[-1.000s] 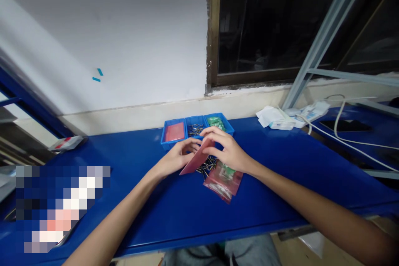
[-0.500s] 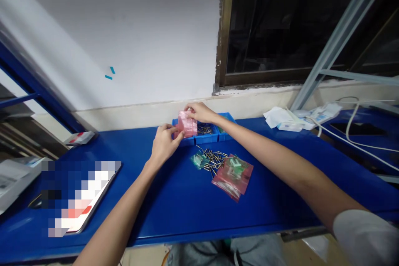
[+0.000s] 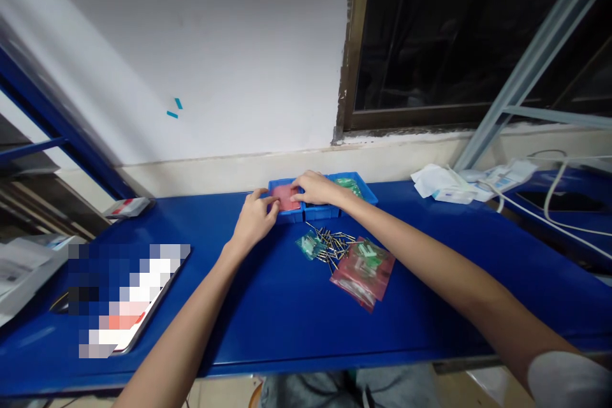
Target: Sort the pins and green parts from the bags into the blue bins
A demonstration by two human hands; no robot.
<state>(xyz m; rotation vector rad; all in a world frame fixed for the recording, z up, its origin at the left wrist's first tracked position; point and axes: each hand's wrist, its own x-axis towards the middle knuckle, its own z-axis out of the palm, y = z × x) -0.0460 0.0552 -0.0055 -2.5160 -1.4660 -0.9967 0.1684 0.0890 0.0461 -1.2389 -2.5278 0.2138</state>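
A pink plastic bag (image 3: 285, 197) lies low in the leftmost blue bin (image 3: 290, 218). My left hand (image 3: 255, 215) is at the bag's left side, thumb and fingers closed on its edge. My right hand (image 3: 313, 189) grips the bag's right edge and partly hides the middle blue bin (image 3: 322, 211). Green packets (image 3: 349, 187) fill part of the right blue bin (image 3: 369, 195). In front of the bins lies a loose pile of thin metal pins (image 3: 337, 243), with a small green-tinted bag (image 3: 310, 245) and pink bags of parts (image 3: 359, 275) beside it.
To the left lies a flat tablet-like device (image 3: 157, 312), partly blurred out. A small white-and-red box (image 3: 128, 207) sits at the back left. White papers (image 3: 442, 183) and a white cable (image 3: 549, 220) are at the right. The wall stands close behind the bins.
The pink bag, held upright over the left bin before, has gone down into it and now lies flatter. My right hand has lowered with it. The view has shifted slightly.
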